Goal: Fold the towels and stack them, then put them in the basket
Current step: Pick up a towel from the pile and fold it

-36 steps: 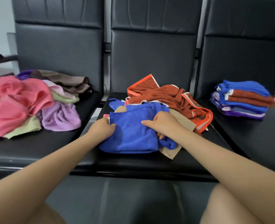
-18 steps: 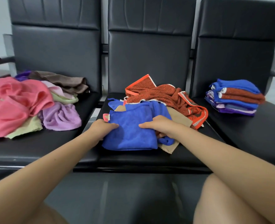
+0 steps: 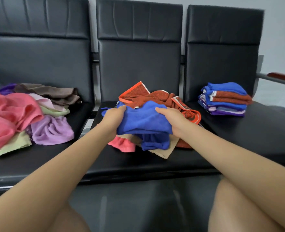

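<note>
A folded blue towel [image 3: 143, 119] is lifted above the middle seat. My left hand [image 3: 114, 118] grips its left edge and my right hand [image 3: 171, 118] grips its right edge. Under it lie another blue towel [image 3: 155, 144], a beige towel [image 3: 163, 152], a small pink towel [image 3: 122, 144] and a rumpled rust-orange towel [image 3: 155, 97]. A stack of folded towels [image 3: 225, 99], blue on top, sits on the right seat. No basket is in view.
A loose heap of unfolded towels covers the left seat: pink [image 3: 7, 114], lilac [image 3: 53, 131], pale green [image 3: 12, 146] and brown [image 3: 51, 92]. The three black seats [image 3: 138, 164] form one bench with an armrest [image 3: 282, 77] at the far right. My knees are below.
Both hands have raised the folded blue towel off the pile on the middle seat, uncovering the pink, beige and second blue towels beneath. The camera has tilted slightly.
</note>
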Demonstrator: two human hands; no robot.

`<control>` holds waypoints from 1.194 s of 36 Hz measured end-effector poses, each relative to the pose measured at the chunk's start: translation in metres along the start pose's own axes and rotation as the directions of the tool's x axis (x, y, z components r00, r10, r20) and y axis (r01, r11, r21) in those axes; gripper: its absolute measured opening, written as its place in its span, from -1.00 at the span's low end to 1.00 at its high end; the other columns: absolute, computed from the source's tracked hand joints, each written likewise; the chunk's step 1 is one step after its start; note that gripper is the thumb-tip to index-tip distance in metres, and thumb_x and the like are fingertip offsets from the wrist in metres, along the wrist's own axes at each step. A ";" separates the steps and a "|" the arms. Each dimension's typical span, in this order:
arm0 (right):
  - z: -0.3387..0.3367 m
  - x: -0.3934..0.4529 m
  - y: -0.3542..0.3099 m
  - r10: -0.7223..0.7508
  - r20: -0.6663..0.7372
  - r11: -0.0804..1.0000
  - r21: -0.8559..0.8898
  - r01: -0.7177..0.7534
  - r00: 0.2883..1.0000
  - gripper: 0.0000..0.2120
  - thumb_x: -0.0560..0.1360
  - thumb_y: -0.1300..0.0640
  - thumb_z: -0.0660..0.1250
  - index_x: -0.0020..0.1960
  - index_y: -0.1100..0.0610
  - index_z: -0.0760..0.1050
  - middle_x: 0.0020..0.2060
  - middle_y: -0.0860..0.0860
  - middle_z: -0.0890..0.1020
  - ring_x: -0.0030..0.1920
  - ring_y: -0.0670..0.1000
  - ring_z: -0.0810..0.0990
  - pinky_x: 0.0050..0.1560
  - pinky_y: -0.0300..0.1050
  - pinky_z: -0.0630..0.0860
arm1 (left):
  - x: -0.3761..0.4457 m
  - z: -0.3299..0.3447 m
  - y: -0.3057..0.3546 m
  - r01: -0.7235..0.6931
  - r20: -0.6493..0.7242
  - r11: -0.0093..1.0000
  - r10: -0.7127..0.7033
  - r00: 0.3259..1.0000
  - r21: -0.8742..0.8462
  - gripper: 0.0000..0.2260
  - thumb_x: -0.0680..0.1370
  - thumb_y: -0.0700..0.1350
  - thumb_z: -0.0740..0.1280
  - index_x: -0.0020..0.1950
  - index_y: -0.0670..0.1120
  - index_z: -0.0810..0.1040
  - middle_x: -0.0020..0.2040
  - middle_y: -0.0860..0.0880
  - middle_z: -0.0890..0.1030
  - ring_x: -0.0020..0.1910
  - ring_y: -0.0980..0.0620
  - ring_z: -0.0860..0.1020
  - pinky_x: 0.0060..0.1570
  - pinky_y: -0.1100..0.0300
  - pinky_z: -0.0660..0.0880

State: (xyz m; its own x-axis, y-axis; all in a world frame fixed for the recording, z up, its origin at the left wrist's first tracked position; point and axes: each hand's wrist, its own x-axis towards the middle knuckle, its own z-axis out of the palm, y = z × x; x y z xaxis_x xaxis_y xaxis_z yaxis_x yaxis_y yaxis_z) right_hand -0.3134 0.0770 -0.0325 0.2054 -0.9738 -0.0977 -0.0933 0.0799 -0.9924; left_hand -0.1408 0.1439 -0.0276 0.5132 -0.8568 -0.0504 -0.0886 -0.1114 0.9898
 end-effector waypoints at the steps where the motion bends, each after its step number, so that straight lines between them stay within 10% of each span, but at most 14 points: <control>1: -0.009 -0.001 0.000 0.003 -0.014 1.000 0.011 -0.003 1.000 -0.67 0.56 0.05 0.34 0.25 0.19 0.49 -0.01 0.11 0.60 -0.06 0.09 0.59 -0.20 -0.21 0.53 | -0.001 0.009 0.004 0.017 0.025 1.000 -0.017 1.000 -0.024 -0.73 0.59 -0.03 0.25 0.16 -0.19 0.52 0.10 -0.11 0.58 0.09 -0.11 0.54 0.14 0.11 0.46; 3: -0.027 -0.002 -0.001 0.026 -0.055 0.999 0.049 -0.023 0.998 -0.76 0.56 0.05 0.33 0.16 0.17 0.50 -0.23 0.10 0.53 -0.32 0.08 0.52 -0.55 -0.30 0.38 | -0.001 0.027 0.009 0.044 0.090 0.996 -0.037 0.995 -0.073 -0.65 0.50 0.03 0.34 0.17 -0.17 0.56 0.16 -0.14 0.60 0.14 -0.12 0.57 0.23 0.00 0.48; 7: -0.070 0.004 -0.002 0.066 -0.146 0.984 0.171 -0.040 0.987 -0.84 0.57 0.08 0.31 -0.08 0.18 0.49 -0.43 0.10 0.42 -0.61 0.00 0.40 -0.61 -0.34 0.22 | -0.010 0.068 0.013 0.097 0.349 0.981 -0.033 0.937 -0.166 -0.80 0.55 -0.09 0.33 0.10 -0.17 0.60 0.12 -0.14 0.65 0.08 -0.08 0.62 0.18 0.00 0.53; 14: -0.160 0.011 -0.015 0.051 0.057 0.914 0.399 -0.070 0.997 -0.79 0.59 0.25 0.21 -0.19 0.24 0.50 -0.47 0.07 0.59 -0.52 -0.06 0.56 -0.59 -0.30 0.39 | -0.006 0.143 0.032 0.242 0.632 0.940 -0.037 0.774 -0.242 -0.85 0.58 -0.22 0.21 0.01 -0.16 0.57 -0.24 -0.05 0.68 -0.33 0.06 0.65 -0.39 0.25 0.58; 24: -0.263 0.104 -0.054 -0.084 -0.292 0.992 -0.112 0.053 0.953 -0.97 0.48 0.23 0.37 -0.09 0.15 0.54 -0.04 0.15 0.62 -0.03 0.14 0.61 0.06 0.03 0.55 | 0.056 0.265 0.085 0.089 0.536 0.968 0.054 0.842 -0.237 -0.79 0.43 -0.36 0.12 -0.07 -0.15 0.46 -0.18 -0.12 0.52 -0.27 -0.03 0.53 -0.31 0.24 0.49; 31: -0.328 0.199 -0.089 -0.280 -0.497 0.957 -0.209 0.200 0.821 -0.91 0.47 0.26 0.34 -0.21 0.17 0.53 -0.23 0.12 0.58 -0.11 0.07 0.54 -0.11 -0.10 0.45 | 0.130 0.368 0.127 -0.129 0.424 0.948 0.249 0.871 -0.292 -0.61 0.50 -0.39 0.18 0.27 -0.11 0.48 0.02 -0.10 0.56 -0.13 -0.02 0.55 -0.20 0.18 0.57; 34: -0.347 0.227 -0.073 -0.276 -0.524 0.928 -0.364 0.082 0.806 -0.78 0.49 0.19 0.35 0.07 0.30 0.57 -0.07 0.16 0.61 -0.01 0.11 0.57 -0.06 -0.10 0.43 | 0.146 0.397 0.114 -0.173 0.425 0.975 0.217 0.879 -0.141 -0.58 0.55 -0.31 0.23 0.40 -0.06 0.39 0.16 -0.10 0.49 0.01 -0.04 0.51 -0.14 0.12 0.53; 38: -0.360 0.245 -0.022 -0.211 -0.547 0.859 -0.500 -0.113 0.810 -0.65 0.47 0.14 0.34 0.20 0.30 0.51 0.11 0.22 0.61 0.11 0.20 0.58 -0.04 -0.12 0.41 | 0.151 0.420 0.073 -0.199 0.466 0.976 0.137 0.874 0.086 -0.86 0.57 -0.22 0.24 0.04 -0.02 0.54 -0.14 -0.05 0.49 -0.26 0.04 0.44 -0.30 0.19 0.44; 43: -0.350 0.229 -0.016 -0.387 -0.566 0.738 -0.663 -0.123 0.728 -0.55 0.52 0.06 0.30 0.35 0.24 0.41 0.28 0.24 0.45 0.27 0.26 0.45 0.18 -0.02 0.40 | 0.148 0.408 0.062 -0.260 0.434 0.963 0.202 0.878 0.077 -0.76 0.58 -0.11 0.26 0.24 -0.02 0.53 -0.01 -0.01 0.52 -0.13 0.01 0.50 -0.17 0.15 0.52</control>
State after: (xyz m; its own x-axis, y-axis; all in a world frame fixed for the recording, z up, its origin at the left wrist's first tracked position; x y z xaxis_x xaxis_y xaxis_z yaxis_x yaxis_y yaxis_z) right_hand -0.6058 -0.2218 -0.0128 -0.3658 -0.8603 0.3550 -0.7401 0.0376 -0.6715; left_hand -0.4187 -0.1950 -0.0284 0.0617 -0.9933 0.0979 -0.2845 0.0765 0.9556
